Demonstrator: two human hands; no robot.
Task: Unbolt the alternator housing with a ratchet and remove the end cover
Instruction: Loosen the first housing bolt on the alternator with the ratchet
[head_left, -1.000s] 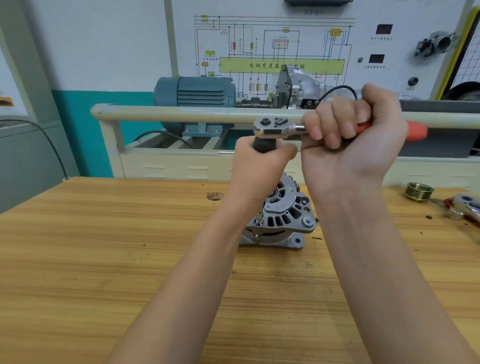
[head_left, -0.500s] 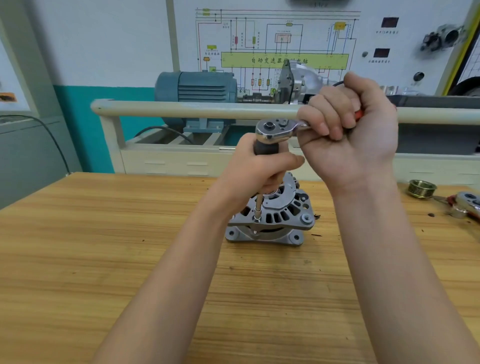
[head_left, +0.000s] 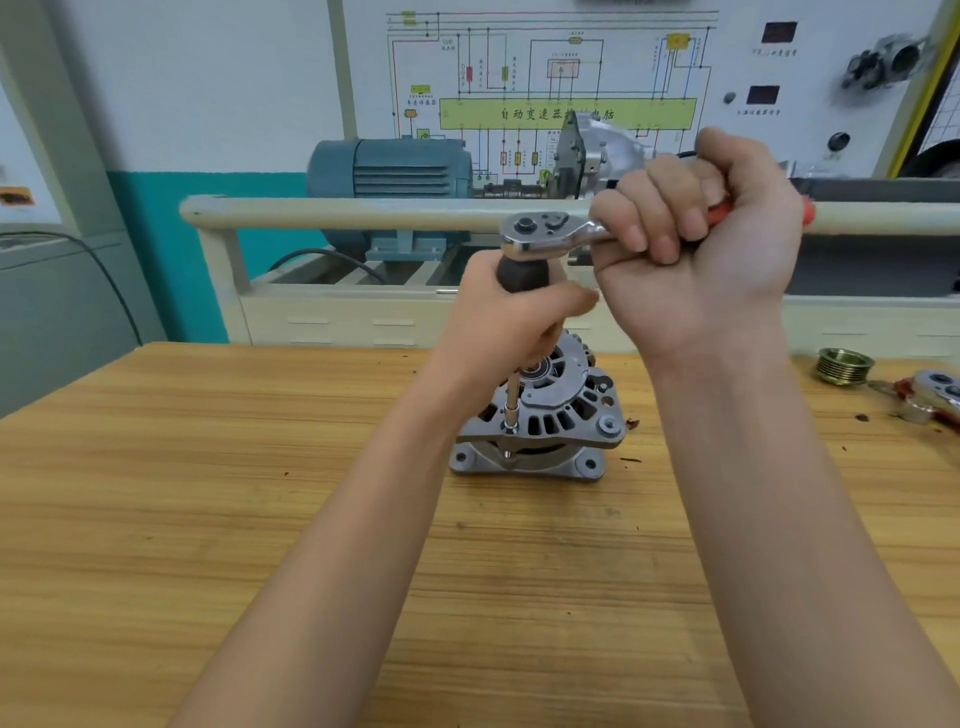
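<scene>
A grey alternator (head_left: 550, 415) stands on the wooden bench (head_left: 208, 519), end cover up. A chrome ratchet (head_left: 540, 234) with a red handle sits on top of a black-handled extension whose thin shaft (head_left: 511, 400) drops to a bolt at the cover's left front edge. My left hand (head_left: 504, 327) grips the black handle just under the ratchet head. My right hand (head_left: 706, 244) grips the red ratchet handle, which points to the right; only its tip shows past my fist.
A brass pulley (head_left: 841, 366) and a second ratchet (head_left: 935, 395) lie at the bench's right edge. Behind the bench runs a cream rail (head_left: 337, 213), with a blue motor (head_left: 395, 176) and a wiring-diagram board (head_left: 561, 78) beyond.
The ratchet handle swung away from me and then back toward the right. My left hand stayed on the extension handle. The view shifted slightly.
</scene>
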